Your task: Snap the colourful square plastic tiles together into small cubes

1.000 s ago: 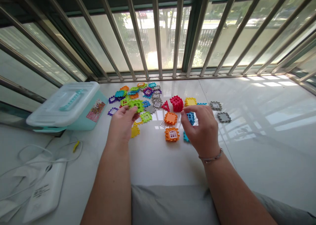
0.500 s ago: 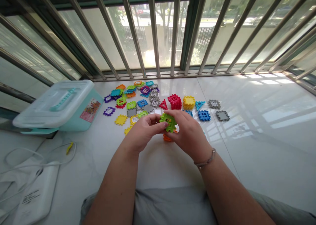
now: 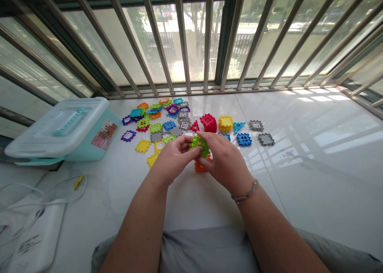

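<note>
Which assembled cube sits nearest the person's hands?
The orange cube, partly hidden just under the right hand; the red cube stands farther away.

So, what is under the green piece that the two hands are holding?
An orange plastic block shows below the green piece. Its top is covered by that piece and the right hand, so its full shape cannot be seen.

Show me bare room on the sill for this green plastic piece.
Bare glossy white sill lies right of the grey square plastic tile, and below the orange plastic block cube beneath the left hand and right hand. Crowded: the multicoloured tiles left of the red plastic block cube, beside the turquoise plastic box.
</note>
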A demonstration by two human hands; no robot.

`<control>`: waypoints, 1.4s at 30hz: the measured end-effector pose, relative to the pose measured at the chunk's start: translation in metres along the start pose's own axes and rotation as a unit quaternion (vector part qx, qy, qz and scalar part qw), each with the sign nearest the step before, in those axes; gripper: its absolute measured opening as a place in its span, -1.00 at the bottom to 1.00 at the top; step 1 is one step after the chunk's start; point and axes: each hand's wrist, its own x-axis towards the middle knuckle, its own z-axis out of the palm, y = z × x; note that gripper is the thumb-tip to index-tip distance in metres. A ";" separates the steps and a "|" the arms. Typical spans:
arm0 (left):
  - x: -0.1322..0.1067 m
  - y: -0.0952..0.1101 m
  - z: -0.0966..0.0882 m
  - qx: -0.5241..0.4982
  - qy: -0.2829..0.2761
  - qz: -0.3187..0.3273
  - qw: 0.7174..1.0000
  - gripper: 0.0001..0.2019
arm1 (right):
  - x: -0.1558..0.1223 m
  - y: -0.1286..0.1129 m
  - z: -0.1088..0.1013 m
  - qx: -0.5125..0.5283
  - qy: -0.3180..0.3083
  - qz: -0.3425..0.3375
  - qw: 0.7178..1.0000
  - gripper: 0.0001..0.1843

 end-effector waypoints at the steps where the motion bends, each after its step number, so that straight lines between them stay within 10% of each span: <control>1: 0.000 0.000 -0.001 0.011 0.013 0.005 1.000 -0.53 | 0.000 0.000 0.000 0.000 0.001 -0.001 1.000 -0.42; 10: 0.013 -0.016 -0.053 0.196 0.294 0.009 0.936 -0.47 | 0.001 -0.001 -0.004 -0.004 0.006 -0.007 1.000 -0.54; 27: 0.013 -0.013 -0.052 0.567 0.200 -0.105 0.792 -0.56 | 0.001 0.000 -0.003 0.015 -0.031 0.008 0.999 -0.87; 36: 0.010 -0.012 -0.051 0.562 0.248 -0.078 0.785 -0.52 | 0.001 -0.001 -0.004 0.014 -0.041 0.003 0.999 -0.93; 42: 0.014 -0.019 -0.048 0.558 0.175 -0.002 0.811 -0.54 | 0.001 -0.001 -0.003 0.013 -0.035 -0.001 0.999 -0.94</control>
